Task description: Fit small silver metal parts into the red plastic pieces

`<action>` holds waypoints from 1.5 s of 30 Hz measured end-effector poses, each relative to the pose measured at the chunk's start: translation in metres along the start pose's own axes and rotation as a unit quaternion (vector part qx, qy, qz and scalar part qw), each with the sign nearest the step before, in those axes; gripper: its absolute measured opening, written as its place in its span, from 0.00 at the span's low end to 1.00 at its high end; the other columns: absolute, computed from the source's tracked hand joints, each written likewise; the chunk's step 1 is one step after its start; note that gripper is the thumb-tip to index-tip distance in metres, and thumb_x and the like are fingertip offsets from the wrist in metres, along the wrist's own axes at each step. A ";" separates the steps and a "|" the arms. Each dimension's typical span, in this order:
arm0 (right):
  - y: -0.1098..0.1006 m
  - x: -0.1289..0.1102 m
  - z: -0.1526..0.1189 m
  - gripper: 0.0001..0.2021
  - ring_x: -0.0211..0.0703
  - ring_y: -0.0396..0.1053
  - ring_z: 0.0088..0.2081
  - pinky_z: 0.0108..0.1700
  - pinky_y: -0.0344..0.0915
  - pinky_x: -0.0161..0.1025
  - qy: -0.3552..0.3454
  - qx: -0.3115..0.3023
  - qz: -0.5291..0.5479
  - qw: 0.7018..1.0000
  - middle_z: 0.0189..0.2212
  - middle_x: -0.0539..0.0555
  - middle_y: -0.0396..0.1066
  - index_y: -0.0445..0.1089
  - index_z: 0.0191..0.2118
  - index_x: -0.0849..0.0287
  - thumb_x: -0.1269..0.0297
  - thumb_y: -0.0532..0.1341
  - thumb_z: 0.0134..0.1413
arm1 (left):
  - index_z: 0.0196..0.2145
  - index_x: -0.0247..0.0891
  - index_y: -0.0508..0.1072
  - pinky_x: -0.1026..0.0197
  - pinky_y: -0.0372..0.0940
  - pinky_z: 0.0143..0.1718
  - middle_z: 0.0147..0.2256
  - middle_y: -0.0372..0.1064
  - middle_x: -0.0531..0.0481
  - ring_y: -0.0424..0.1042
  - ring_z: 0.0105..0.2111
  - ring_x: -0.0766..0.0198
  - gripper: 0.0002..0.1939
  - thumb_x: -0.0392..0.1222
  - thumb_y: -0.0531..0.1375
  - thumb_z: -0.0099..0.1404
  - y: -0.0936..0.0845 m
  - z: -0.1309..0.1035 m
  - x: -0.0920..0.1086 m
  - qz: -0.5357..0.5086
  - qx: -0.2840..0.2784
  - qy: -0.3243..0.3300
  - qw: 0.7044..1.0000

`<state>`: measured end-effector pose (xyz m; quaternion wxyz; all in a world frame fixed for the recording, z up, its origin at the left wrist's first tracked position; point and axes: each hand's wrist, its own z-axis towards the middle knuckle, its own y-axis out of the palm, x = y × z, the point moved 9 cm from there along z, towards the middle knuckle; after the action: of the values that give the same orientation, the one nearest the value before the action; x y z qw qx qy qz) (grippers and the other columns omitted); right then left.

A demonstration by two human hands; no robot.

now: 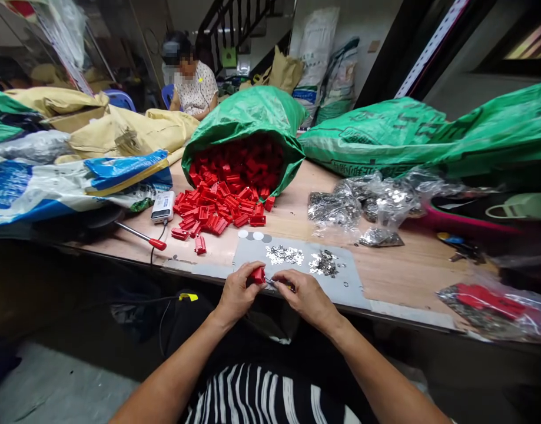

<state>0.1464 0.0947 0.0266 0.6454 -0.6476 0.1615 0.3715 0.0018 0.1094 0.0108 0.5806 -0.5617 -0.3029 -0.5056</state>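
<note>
This is a workshop: red plastic parts (208,213) spill from a green sack (252,109) onto a long worktable (292,227), near piles of small metal pieces (284,255), while more sacks (317,47) stand against the wall (368,25) and another person (196,88) sits beyond.

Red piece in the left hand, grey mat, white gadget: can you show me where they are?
Red piece (258,275): head view, its uncovered end.
Grey mat (352,295): head view, bare right part.
White gadget (163,206): head view, top face.

I can't see all the red pc (258,275) b/c L hand (238,295) hides some; R edge cuts green bag (504,132).
</note>
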 end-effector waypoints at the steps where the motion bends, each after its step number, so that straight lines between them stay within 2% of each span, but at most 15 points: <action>1: 0.000 0.000 0.000 0.08 0.44 0.71 0.38 0.42 0.65 0.39 -0.003 0.000 -0.002 1.000 0.36 0.53 0.75 0.74 0.41 0.55 0.67 0.58 0.58 | 0.47 0.44 0.74 0.55 0.65 0.50 0.42 0.76 0.49 0.74 0.41 0.59 0.19 0.36 0.63 0.56 0.000 0.000 0.001 0.002 0.000 0.004 1.000; 8: 0.001 -0.004 0.002 0.09 0.44 0.71 0.39 0.43 0.65 0.40 -0.022 -0.018 -0.016 0.999 0.37 0.54 0.74 0.74 0.41 0.55 0.68 0.57 0.58 | 0.46 0.45 0.75 0.53 0.65 0.52 0.42 0.76 0.50 0.74 0.42 0.58 0.19 0.35 0.64 0.55 -0.001 0.001 0.001 0.009 0.001 0.008 1.000; 16: 0.003 -0.004 0.003 0.09 0.44 0.71 0.39 0.44 0.65 0.40 -0.018 -0.028 -0.025 0.999 0.36 0.53 0.74 0.74 0.40 0.55 0.70 0.57 0.58 | 0.47 0.45 0.74 0.58 0.67 0.45 0.41 0.76 0.50 0.74 0.39 0.59 0.19 0.36 0.63 0.56 -0.001 0.002 0.000 0.034 -0.008 0.010 0.999; 25: 0.006 -0.008 0.005 0.07 0.45 0.71 0.37 0.40 0.62 0.38 0.041 -0.041 -0.098 0.994 0.34 0.54 0.74 0.73 0.36 0.55 0.70 0.57 0.59 | 0.45 0.44 0.74 0.62 0.66 0.40 0.38 0.77 0.52 0.74 0.36 0.61 0.17 0.36 0.62 0.57 0.000 0.003 0.000 0.054 -0.019 0.012 0.998; 32: 0.012 -0.014 0.003 0.07 0.45 0.70 0.37 0.38 0.59 0.37 0.072 -0.023 -0.145 0.987 0.34 0.55 0.73 0.71 0.36 0.57 0.71 0.56 0.60 | 0.44 0.42 0.73 0.62 0.64 0.37 0.34 0.75 0.52 0.72 0.32 0.63 0.15 0.37 0.62 0.58 0.002 0.003 0.000 0.085 -0.020 0.007 0.996; 39: 0.008 -0.010 0.005 0.07 0.43 0.70 0.37 0.39 0.60 0.36 0.046 -0.015 -0.067 0.997 0.34 0.53 0.73 0.72 0.36 0.57 0.70 0.57 0.59 | 0.45 0.42 0.72 0.62 0.65 0.41 0.38 0.76 0.51 0.73 0.36 0.62 0.16 0.38 0.62 0.58 0.001 0.001 0.001 0.073 -0.002 0.017 0.997; 42: 0.005 -0.007 0.007 0.07 0.41 0.70 0.36 0.39 0.61 0.35 0.030 -0.027 -0.010 0.999 0.33 0.52 0.74 0.73 0.35 0.57 0.70 0.57 0.58 | 0.46 0.42 0.72 0.61 0.65 0.43 0.40 0.76 0.51 0.73 0.39 0.61 0.16 0.38 0.62 0.58 0.001 0.001 -0.001 0.060 -0.006 0.015 0.998; 45: 0.004 -0.006 0.008 0.07 0.41 0.70 0.36 0.38 0.61 0.35 0.025 -0.034 0.003 0.999 0.33 0.52 0.75 0.73 0.34 0.58 0.70 0.57 0.58 | 0.46 0.43 0.72 0.61 0.65 0.45 0.42 0.76 0.51 0.74 0.40 0.61 0.17 0.38 0.62 0.58 0.002 0.001 -0.005 0.044 -0.012 0.005 0.999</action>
<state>0.1375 0.0999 0.0285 0.6173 -0.6780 0.1672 0.3623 0.0021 0.1119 0.0055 0.5972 -0.5786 -0.2689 -0.4861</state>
